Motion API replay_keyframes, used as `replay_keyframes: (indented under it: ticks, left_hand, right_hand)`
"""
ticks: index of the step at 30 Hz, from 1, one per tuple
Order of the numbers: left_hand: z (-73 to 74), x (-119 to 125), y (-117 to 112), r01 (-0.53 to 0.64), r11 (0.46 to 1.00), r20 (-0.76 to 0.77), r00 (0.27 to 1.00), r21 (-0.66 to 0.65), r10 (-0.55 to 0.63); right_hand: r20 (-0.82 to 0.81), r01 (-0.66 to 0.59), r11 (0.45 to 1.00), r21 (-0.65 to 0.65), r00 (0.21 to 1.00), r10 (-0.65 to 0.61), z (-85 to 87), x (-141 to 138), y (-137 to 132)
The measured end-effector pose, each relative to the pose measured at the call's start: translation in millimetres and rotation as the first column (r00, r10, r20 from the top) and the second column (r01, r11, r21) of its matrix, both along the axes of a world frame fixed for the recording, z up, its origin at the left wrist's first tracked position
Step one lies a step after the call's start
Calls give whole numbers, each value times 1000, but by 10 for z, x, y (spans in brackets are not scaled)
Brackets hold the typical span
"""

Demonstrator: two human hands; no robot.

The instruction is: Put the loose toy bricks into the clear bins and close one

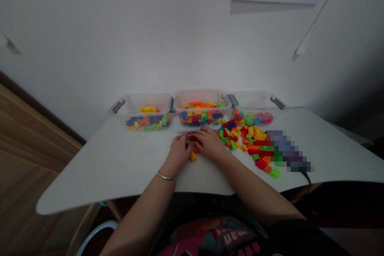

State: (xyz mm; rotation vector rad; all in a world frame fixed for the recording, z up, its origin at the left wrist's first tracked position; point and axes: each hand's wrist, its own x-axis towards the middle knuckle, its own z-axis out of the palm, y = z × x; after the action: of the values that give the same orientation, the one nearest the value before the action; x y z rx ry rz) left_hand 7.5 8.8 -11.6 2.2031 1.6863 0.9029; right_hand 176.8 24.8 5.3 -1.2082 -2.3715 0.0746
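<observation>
My left hand [178, 151] and my right hand [210, 143] rest together on the white table [105, 168], in front of the middle bin. Both have their fingers curled around a small cluster of joined bricks [193, 150] in red, blue, orange and yellow, which shows between them. A silver bangle sits on my left wrist. To the right of my right hand lies a loose pile of coloured bricks [250, 142], touching my right wrist's side.
Three clear plastic bins stand in a row against the wall: left bin [144, 117], middle bin [200, 113], right bin [255, 113], each holding coloured pieces. A blurred patch [288, 152] covers something at the pile's right. A cable runs off the table's front edge.
</observation>
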Motion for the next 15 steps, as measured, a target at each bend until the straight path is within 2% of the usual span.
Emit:
replay_keyframes:
  ticks: [4,11,15]
  left_hand:
    - [3,-1,4,20,1000,35,999,-11,-19]
    - [15,-6,7,40,999,-25,999,24,-39]
    - [2,-5,13,31,999,-27,999,14,-31]
  right_hand:
    - [-8,27,1000,-14,1000,-27,30,-23,-7]
    - [-45,186,982,-43,981,-188,22,21,14]
    - [-38,150,988,-28,988,-151,19,13,29]
